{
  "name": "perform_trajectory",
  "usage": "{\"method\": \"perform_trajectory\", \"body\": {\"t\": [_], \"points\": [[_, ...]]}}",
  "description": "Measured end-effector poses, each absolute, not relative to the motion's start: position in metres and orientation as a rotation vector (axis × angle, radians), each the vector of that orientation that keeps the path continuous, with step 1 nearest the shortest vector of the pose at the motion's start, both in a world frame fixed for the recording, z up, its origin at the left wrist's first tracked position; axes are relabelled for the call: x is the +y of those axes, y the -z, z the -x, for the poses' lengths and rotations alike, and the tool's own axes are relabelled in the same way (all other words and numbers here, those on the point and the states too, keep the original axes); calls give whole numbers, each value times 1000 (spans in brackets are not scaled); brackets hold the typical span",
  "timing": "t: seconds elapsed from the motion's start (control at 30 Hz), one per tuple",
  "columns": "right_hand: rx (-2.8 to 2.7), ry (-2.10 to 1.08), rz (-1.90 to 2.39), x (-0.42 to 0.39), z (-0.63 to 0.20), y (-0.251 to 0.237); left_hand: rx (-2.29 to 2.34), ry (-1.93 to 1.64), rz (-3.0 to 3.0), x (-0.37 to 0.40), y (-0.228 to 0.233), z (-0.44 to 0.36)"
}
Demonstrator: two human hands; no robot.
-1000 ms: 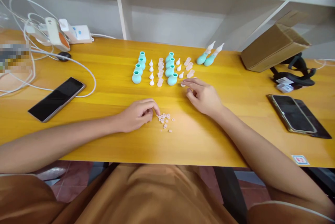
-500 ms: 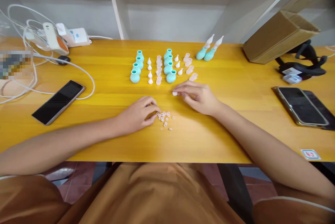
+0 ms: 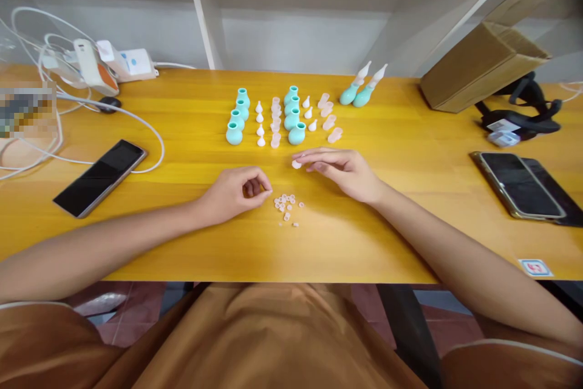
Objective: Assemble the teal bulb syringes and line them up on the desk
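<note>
My left hand point(image 3: 239, 195) is closed in a pinch, thumb and forefinger meeting just left of a loose pile of small pink rings point(image 3: 286, 199). Whatever lies between those fingertips is too small to make out. In my right hand point(image 3: 348, 172) a white nozzle tip point(image 3: 296, 164) is pinched, its wider end showing. Beyond the hands stand two rows of teal squeeze bulbs point(image 3: 297, 134) with open necks. Beside them are rows of white nozzle tips point(image 3: 260, 130) and clear pink connectors point(image 3: 334, 135). Two assembled bulb aspirators point(image 3: 363, 96) lie at the back right.
A phone point(image 3: 100, 178) and white cables with chargers point(image 3: 132, 64) lie on the left. On the right are a cardboard box point(image 3: 483, 64), a black strapped device point(image 3: 519, 113), more phones point(image 3: 521, 184) and a small card point(image 3: 535, 267). White shelving point(image 3: 300, 37) stands behind.
My left hand has drawn slightly left from the ring pile, its thumb and forefinger closing together. My right hand has moved a little left with the white nozzle tip, which has turned.
</note>
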State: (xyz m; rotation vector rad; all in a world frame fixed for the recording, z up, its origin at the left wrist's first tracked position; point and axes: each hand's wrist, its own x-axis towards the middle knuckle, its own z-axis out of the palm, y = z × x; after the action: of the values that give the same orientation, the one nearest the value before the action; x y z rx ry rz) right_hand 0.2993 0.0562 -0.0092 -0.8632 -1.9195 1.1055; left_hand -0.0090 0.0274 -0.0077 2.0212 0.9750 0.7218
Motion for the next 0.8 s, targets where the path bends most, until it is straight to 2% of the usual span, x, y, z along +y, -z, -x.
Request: {"method": "perform_trajectory", "body": {"t": [0.17,0.3,0.57,0.8], "points": [[-1455,-1686,761,38,-283,5,959,-849,-1839,30,13,9],[-1278,-1960,704,30,-273,5,915,-936,-1938,30,10,10],[-1173,-2126,601,21,-263,7,720,-1096,-2231,27,3,11],[-1159,-2150,594,19,-262,7,716,-1082,-2272,25,2,11]]}}
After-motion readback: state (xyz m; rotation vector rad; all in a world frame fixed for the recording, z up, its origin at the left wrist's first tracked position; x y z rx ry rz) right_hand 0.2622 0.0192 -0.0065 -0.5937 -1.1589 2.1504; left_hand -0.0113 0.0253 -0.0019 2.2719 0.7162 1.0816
